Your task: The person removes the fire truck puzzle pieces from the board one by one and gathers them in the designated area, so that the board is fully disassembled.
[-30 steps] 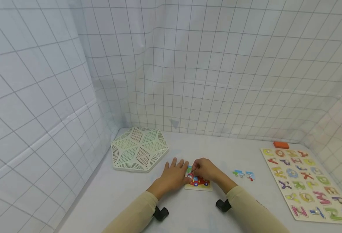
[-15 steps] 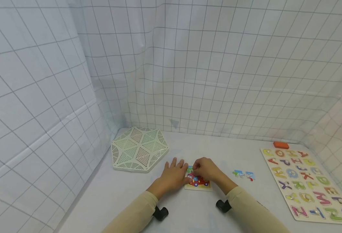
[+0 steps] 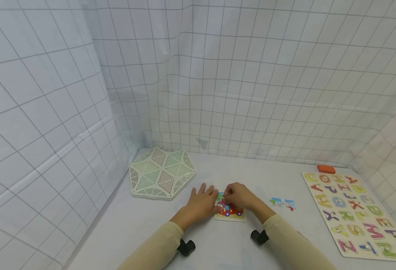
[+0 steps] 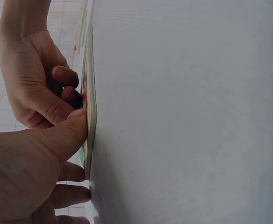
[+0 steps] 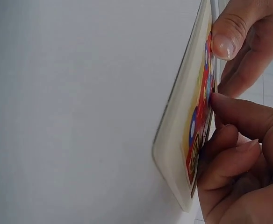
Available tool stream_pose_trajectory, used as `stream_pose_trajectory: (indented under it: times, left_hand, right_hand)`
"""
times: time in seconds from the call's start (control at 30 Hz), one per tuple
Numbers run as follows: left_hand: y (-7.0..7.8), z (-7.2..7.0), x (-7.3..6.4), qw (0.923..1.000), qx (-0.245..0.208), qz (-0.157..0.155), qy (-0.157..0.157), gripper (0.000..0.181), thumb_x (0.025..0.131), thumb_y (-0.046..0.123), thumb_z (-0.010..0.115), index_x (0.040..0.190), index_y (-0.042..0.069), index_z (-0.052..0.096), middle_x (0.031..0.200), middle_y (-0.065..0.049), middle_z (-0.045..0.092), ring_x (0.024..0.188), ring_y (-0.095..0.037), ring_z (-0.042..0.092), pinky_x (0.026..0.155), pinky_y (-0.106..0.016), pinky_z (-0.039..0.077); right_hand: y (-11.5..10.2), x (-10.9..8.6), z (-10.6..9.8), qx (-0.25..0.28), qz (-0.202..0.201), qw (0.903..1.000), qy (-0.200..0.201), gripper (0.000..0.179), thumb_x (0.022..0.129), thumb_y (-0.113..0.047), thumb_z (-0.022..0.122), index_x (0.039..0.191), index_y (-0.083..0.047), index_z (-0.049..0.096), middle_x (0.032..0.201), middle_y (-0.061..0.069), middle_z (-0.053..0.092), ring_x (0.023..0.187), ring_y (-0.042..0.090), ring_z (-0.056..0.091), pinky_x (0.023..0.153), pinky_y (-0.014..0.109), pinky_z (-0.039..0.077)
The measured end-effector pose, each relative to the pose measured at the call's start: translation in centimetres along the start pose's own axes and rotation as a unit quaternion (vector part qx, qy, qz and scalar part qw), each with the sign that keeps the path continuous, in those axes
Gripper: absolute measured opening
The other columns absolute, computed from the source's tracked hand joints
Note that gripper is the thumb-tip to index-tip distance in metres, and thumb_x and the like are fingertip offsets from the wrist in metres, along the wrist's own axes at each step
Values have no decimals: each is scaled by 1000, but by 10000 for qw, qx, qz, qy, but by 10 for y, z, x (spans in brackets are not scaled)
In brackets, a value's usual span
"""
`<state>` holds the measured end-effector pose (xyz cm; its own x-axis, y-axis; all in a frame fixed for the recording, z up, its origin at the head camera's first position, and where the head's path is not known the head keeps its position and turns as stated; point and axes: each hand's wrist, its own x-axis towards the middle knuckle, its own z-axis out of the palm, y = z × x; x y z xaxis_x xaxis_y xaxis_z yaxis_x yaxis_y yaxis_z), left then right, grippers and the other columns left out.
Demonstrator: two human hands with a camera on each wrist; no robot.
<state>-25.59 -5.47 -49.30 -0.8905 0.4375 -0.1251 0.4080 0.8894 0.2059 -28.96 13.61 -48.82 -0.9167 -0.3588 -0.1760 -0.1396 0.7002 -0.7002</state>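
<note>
A small jigsaw puzzle (image 3: 229, 216) with a red vehicle picture lies flat on the white table in the head view. My left hand (image 3: 200, 205) rests at its left edge, fingers spread, and its thumb (image 4: 73, 128) presses on the picture side. Over the upper part of the puzzle, my right hand (image 3: 241, 197) has its fingers curled and pinches a puzzle piece against the surface; that piece is mostly hidden. In the right wrist view the right thumb (image 5: 241, 112) touches the picture. Two loose puzzle pieces, one blue-green (image 3: 277, 201) and one blue-red (image 3: 290, 204), lie to the right.
A letter board (image 3: 363, 217) with colourful knobbed letters lies at the right, an orange block (image 3: 326, 169) behind it. At the back left sits a pale hexagonal perforated panel (image 3: 162, 173). Gridded white cloth (image 3: 238, 93) hangs around the back and sides.
The right fingertips have shifted very slightly at the upper part of the puzzle. My left hand stays in place, and the loose pieces have not moved.
</note>
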Motion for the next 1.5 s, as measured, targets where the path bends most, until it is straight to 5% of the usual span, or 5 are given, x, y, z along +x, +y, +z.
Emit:
stream_pose_trajectory:
  times: [0.23,0.5,0.7,1.3,1.5]
  left_hand:
    - [3,-2,0,10000,18,19,-10,72,98,57,58,154,12,47,162,-11,39,153,-41,24,117,-68,22]
    - [4,0,0,9999,-43,-99,-48,72,97,56,61,153,12,48,162,-9,40,155,-36,23,119,-66,18]
    - [1,-2,-2,9999,-117,-52,-34,69,98,52,62,152,12,49,161,-8,41,154,-35,25,119,-66,20]
    - [3,3,0,9994,-355,26,26,64,97,48,65,150,12,53,160,-7,43,153,-35,27,119,-65,23]
    - [6,1,1,9990,-439,57,71,62,96,44,67,149,15,53,160,-6,43,154,-35,26,119,-65,21]
  right_hand:
    - [7,-9,-16,269,-26,9996,42,12,89,-14,77,88,-9,66,81,1,62,73,15,57,65,30,48]
    - [50,-31,-58,722,241,9965,349,12,94,-17,72,96,-7,65,86,5,59,73,18,54,58,29,47]
    - [79,-52,-85,465,513,9948,747,14,94,-19,73,98,-7,66,87,5,58,75,19,53,58,30,46]
    - [90,-64,-68,-220,510,9955,766,10,85,-12,77,85,-9,67,78,0,61,74,17,54,65,30,45]
    - [83,-61,-70,-22,529,9960,713,11,85,-13,78,90,-8,69,80,1,61,77,17,54,66,30,45]
